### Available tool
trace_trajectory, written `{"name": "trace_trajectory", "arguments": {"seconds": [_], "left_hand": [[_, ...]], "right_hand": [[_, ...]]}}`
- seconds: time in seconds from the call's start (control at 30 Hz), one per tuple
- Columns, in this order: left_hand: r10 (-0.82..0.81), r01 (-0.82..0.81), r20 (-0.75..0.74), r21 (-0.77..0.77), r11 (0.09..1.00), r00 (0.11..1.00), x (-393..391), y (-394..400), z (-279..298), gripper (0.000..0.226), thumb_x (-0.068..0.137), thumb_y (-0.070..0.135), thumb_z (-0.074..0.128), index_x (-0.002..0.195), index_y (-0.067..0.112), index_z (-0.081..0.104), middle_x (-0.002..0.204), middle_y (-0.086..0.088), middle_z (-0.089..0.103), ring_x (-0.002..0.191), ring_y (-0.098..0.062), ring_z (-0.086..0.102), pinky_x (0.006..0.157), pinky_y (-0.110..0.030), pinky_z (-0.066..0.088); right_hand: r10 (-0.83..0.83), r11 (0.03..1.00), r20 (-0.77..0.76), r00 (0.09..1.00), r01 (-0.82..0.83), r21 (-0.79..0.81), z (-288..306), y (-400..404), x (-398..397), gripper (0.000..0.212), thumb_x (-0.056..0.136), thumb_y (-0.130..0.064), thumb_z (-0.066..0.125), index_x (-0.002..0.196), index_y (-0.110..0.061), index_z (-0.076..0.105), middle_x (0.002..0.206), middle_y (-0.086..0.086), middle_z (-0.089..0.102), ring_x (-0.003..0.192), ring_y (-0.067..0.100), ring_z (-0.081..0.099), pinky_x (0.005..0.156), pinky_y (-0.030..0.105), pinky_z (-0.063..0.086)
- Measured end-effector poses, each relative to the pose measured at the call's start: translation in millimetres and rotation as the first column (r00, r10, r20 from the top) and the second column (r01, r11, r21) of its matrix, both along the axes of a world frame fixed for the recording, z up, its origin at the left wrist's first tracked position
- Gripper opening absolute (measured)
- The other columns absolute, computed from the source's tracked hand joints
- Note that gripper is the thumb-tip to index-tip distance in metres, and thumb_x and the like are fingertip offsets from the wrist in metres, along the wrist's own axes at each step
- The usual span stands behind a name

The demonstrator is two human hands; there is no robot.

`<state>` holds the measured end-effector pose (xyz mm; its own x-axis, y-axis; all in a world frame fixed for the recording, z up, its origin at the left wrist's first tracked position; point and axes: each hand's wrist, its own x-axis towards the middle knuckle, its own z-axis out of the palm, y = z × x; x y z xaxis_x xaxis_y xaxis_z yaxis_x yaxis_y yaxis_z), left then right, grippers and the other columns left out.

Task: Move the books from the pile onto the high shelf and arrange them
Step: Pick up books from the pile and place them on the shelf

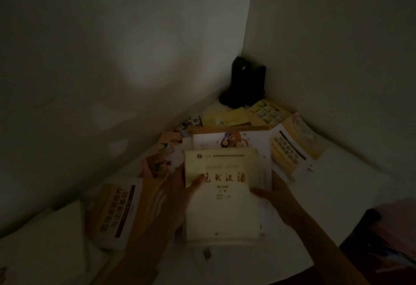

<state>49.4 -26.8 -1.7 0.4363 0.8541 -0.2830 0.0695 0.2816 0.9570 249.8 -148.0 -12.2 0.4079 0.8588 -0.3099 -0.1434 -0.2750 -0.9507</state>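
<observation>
- We see a dim corner, books spread over a white surface [351, 172].
- Pale yellow book [222, 197] at centre, lying on the pile [227, 136].
- Left hand [173, 197] grasps its left edge, thumb on the cover.
- Right hand [279, 201] grasps its right edge.
- Dark object [245, 84] stands in the corner; what it is, we can't tell.

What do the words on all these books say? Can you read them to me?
"现代汉语": big red-brown title on the cream book that both hands hold.
Small lines on that cover: too blurred to read.
Dark title bands on the white and yellow book and the brown and white book: too blurred.
Books near the corner: too small.
</observation>
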Motion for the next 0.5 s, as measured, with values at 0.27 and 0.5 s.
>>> {"name": "trace_trajectory", "arguments": {"seconds": [0.27, 0.5], "left_hand": [[-0.183, 0.179, 0.062, 0.062, 0.982, 0.981, 18.4, -15.1, -2.2, 0.055, 0.077, -0.004, 0.068, 0.121, 0.020, 0.045, 0.117, -0.001, 0.061, 0.107, -0.010, 0.062, 0.078, -0.027, 0.056], [-0.233, 0.289, -0.356, 0.111, 0.951, 0.905, 8.2, -29.9, -63.6, 0.091, 0.055, 0.056, 0.081, 0.130, 0.035, 0.033, 0.128, 0.008, 0.052, 0.123, -0.015, 0.048, 0.100, -0.042, 0.044]], "right_hand": [[-0.140, 0.980, 0.059, 0.988, 0.130, 0.149, -6.7, -35.3, 12.9, 0.079, 0.076, 0.000, 0.070, 0.142, -0.023, 0.032, 0.132, -0.002, 0.051, 0.119, 0.013, 0.053, 0.089, 0.033, 0.054], [-0.125, 0.988, -0.031, 0.992, 0.128, 0.088, -30.1, -46.5, -3.7, 0.081, 0.062, -0.015, 0.081, 0.132, -0.016, 0.040, 0.122, 0.007, 0.058, 0.111, 0.019, 0.060, 0.077, 0.028, 0.056]]}}
